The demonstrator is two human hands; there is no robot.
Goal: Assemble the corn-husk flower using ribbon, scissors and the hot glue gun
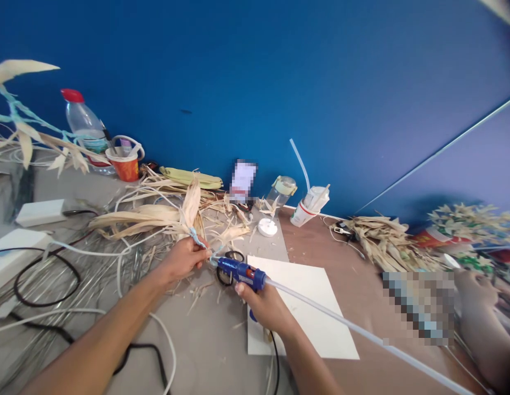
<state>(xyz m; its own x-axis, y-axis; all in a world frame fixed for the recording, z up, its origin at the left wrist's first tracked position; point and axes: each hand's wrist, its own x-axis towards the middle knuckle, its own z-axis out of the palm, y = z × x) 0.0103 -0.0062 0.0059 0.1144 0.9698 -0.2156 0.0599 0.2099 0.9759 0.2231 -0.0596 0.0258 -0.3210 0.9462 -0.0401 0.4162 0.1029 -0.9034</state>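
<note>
On the glue gun (pixel 241 273), illegible label (pixel 247 280)

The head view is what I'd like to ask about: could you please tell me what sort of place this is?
It is probably a craft workspace: the right hand grips a blue glue gun, dried husks lie on the table, and pale artificial-looking flowers stand at far right.

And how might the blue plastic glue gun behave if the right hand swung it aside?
The blue plastic glue gun is probably rear-heavy: a long, translucent rod juts far behind it. That rod seems fairly stiff, running nearly straight, so its end may sweep widely.
</note>
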